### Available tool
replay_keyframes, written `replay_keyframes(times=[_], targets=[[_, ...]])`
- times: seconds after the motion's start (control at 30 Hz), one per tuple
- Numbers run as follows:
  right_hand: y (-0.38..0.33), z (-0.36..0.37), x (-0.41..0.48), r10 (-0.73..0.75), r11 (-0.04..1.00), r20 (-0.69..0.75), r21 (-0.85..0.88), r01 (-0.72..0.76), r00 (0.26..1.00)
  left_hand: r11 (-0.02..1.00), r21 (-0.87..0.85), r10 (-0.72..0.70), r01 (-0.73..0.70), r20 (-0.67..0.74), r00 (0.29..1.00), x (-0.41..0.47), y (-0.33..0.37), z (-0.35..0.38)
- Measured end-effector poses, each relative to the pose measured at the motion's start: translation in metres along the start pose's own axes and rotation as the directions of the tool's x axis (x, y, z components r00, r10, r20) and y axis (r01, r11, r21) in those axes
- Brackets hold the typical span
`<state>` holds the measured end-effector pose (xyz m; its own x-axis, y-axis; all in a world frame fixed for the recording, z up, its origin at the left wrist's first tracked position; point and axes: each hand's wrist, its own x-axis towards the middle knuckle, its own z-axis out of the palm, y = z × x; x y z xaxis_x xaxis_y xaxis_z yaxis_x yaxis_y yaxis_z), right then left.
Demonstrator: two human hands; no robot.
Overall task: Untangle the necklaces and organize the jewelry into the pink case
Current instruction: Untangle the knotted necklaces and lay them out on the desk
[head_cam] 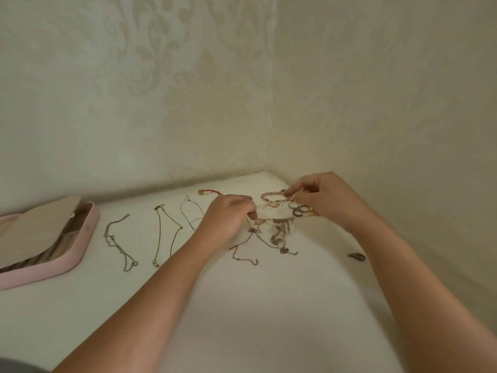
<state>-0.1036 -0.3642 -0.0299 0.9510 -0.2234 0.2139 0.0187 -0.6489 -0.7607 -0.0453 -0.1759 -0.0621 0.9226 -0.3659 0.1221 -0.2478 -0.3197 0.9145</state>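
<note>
Pale wallpaper with a leaf pattern covers both walls of the corner, and below it we see a white table. At the far left the pink case lies open, its beige lid leaning to the left. Next to it three necklaces are laid out apart from each other: a silver chain, then a gold chain, then a very thin silver chain which partly goes behind the left hand. A red cord bracelet lies further back, near the wall.

The left hand has its fingers curled and pinches one strand of the tangle of chains, which is blurred; some loose ends of it rest on the table. The right hand is also narrow: its thumb and forefinger pinch at the right end of a pink bead bracelet. Just below these fingers lie some dark rings, touching each other. At the right a small dark pendant lies alone beside the right forearm; we cannot tell its shape.
</note>
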Motion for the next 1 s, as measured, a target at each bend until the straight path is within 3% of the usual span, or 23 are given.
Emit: replay_keyframes(times=[0.13,0.2,0.23,0.3,0.33,0.4,0.57,0.7,0.77,0.83,1.0], targets=[[0.005,0.001,0.003,-0.049,0.997,-0.258,-0.071,0.032,0.965,0.985,0.171,-0.011,0.035,-0.139,0.990,0.001,0.001,-0.008],[0.007,0.003,0.006,0.027,0.996,-0.268,0.094,-0.001,0.963,0.999,0.012,-0.046,0.047,-0.104,0.994,0.001,0.001,-0.011],[0.006,0.005,0.008,0.116,0.952,-0.211,0.301,-0.048,0.971,0.984,-0.168,-0.060,0.050,-0.053,0.997,0.000,0.002,-0.011],[0.001,0.006,0.008,0.240,0.648,0.049,0.736,-0.197,0.970,0.831,-0.547,-0.046,0.101,0.114,0.992,-0.002,0.006,-0.009],[0.000,0.006,0.008,0.251,0.512,0.160,0.815,-0.271,0.955,0.751,-0.645,-0.038,0.140,0.169,0.985,-0.002,0.007,-0.008],[-0.002,0.005,0.007,0.257,0.465,0.251,0.815,-0.347,0.933,0.702,-0.689,-0.051,0.182,0.207,0.977,-0.003,0.008,-0.004],[-0.003,-0.002,0.006,0.249,0.708,0.099,0.661,-0.251,0.963,0.751,-0.617,-0.093,0.237,0.256,0.962,-0.003,0.007,0.003],[-0.004,-0.010,0.002,0.230,0.720,0.183,0.629,-0.294,0.956,0.977,-0.177,-0.056,0.121,0.331,0.942,-0.006,0.002,0.004],[-0.005,-0.012,0.001,0.222,0.686,0.257,0.644,-0.338,0.940,0.999,-0.023,-0.018,0.030,0.390,0.921,-0.010,0.002,0.003],[-0.006,-0.012,0.003,0.216,0.616,0.321,0.688,-0.383,0.922,0.999,0.018,0.028,-0.040,0.420,0.907,-0.011,0.002,0.002],[-0.001,-0.012,0.008,0.228,0.217,0.431,0.852,-0.477,0.873,0.999,-0.023,0.042,-0.035,0.449,0.892,-0.013,0.006,0.000]])
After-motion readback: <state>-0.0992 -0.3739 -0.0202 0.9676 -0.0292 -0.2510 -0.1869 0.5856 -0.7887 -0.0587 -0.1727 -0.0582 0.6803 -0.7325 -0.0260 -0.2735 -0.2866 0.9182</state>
